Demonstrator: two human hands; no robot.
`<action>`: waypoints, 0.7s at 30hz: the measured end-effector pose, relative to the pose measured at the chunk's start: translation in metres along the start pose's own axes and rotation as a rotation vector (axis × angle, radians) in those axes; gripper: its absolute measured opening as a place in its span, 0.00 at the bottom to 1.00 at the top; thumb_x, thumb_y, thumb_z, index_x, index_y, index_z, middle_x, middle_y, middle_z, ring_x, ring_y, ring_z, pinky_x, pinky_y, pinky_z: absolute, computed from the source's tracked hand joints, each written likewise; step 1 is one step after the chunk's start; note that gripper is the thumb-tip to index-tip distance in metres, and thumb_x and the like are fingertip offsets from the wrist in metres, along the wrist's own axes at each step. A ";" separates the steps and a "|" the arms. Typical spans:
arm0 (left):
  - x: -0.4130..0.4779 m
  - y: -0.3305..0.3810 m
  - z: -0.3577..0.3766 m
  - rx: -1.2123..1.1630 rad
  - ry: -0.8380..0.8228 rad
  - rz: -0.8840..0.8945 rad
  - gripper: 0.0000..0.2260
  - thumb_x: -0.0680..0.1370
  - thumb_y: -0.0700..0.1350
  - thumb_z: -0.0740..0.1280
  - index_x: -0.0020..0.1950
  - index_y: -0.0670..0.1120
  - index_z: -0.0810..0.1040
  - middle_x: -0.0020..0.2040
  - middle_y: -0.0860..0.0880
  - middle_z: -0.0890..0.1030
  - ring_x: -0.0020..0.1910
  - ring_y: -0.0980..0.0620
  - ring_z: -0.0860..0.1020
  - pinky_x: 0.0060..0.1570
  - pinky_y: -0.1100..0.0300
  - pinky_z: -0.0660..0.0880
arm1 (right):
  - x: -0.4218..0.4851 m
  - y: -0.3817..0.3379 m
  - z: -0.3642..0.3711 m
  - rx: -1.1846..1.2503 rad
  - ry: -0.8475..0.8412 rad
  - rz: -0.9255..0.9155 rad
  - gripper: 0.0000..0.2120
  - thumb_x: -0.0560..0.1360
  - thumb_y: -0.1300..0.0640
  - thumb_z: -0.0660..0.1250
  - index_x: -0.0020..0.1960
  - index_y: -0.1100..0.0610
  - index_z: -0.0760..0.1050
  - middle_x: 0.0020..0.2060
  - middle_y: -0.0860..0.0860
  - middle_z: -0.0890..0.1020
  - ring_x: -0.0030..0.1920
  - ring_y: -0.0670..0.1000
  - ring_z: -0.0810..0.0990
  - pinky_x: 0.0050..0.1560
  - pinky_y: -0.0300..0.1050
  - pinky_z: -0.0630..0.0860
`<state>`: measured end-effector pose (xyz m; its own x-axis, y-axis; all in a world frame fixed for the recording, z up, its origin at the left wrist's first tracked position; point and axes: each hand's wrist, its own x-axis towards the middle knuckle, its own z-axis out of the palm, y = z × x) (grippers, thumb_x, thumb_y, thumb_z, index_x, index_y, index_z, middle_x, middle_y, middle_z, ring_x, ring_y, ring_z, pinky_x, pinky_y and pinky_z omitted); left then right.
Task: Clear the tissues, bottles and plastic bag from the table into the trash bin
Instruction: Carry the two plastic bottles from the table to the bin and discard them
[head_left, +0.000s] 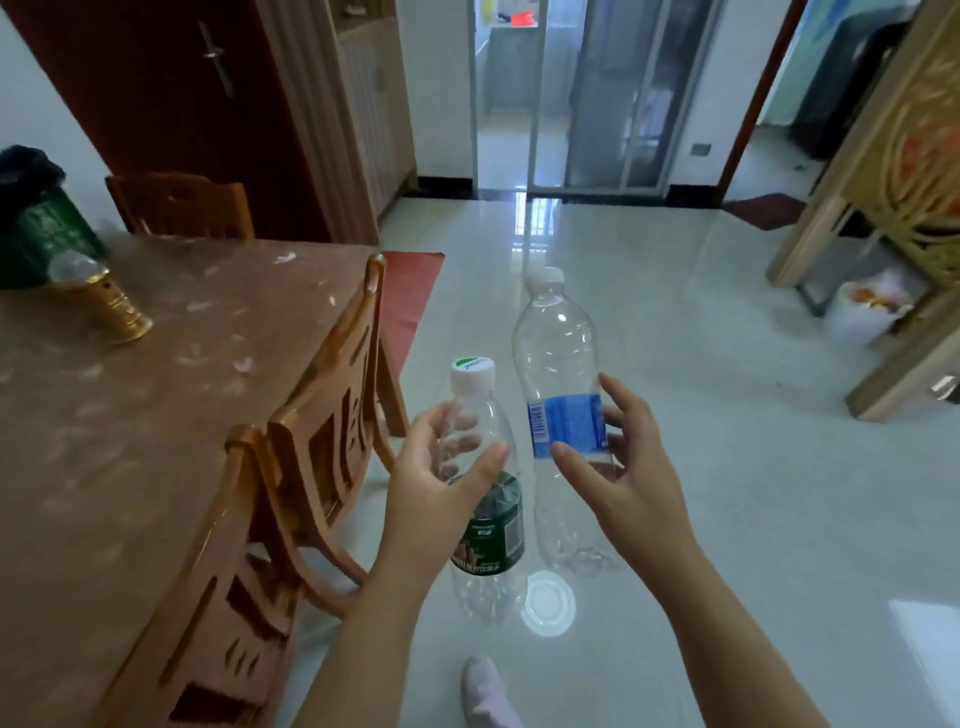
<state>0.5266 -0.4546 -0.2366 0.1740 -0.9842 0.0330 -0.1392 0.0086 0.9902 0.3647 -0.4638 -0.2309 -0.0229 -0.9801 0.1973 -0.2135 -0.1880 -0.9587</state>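
Note:
My left hand grips a small clear bottle with a green label and white cap around its upper body. My right hand holds a taller clear bottle with a blue label at the label. Both bottles are upright and empty, held side by side over the tiled floor, to the right of the table. A white bin lined with a bag stands on the floor at the far right, under a wooden cabinet. A few small scraps, possibly tissue bits, lie on the table top.
Two wooden chairs are tucked against the table's right edge, a third at its far side. A gold-based lamp and a green container sit on the table's left. My slippered foot shows below. A glass door is ahead.

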 end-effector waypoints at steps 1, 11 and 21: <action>0.025 0.004 0.002 -0.015 -0.003 0.005 0.28 0.65 0.58 0.71 0.63 0.53 0.70 0.56 0.54 0.79 0.54 0.57 0.78 0.56 0.47 0.76 | 0.022 -0.002 0.003 -0.004 0.008 -0.007 0.29 0.69 0.57 0.71 0.61 0.37 0.61 0.53 0.39 0.72 0.49 0.39 0.76 0.41 0.26 0.74; 0.201 0.009 0.019 -0.063 -0.048 0.001 0.29 0.64 0.57 0.72 0.62 0.52 0.70 0.56 0.50 0.79 0.54 0.51 0.79 0.55 0.42 0.75 | 0.189 0.014 0.021 0.013 0.085 -0.018 0.29 0.69 0.57 0.71 0.63 0.40 0.62 0.52 0.37 0.73 0.48 0.36 0.76 0.42 0.27 0.74; 0.366 -0.011 0.061 0.044 -0.001 0.012 0.23 0.64 0.57 0.71 0.58 0.57 0.71 0.53 0.54 0.80 0.53 0.59 0.78 0.56 0.46 0.75 | 0.361 0.072 0.018 0.049 0.095 0.003 0.28 0.68 0.55 0.70 0.63 0.39 0.62 0.52 0.38 0.73 0.50 0.40 0.76 0.41 0.26 0.73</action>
<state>0.5321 -0.8260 -0.2434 0.1709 -0.9843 0.0450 -0.1843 0.0129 0.9828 0.3586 -0.8319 -0.2326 -0.1167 -0.9706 0.2106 -0.1653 -0.1901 -0.9678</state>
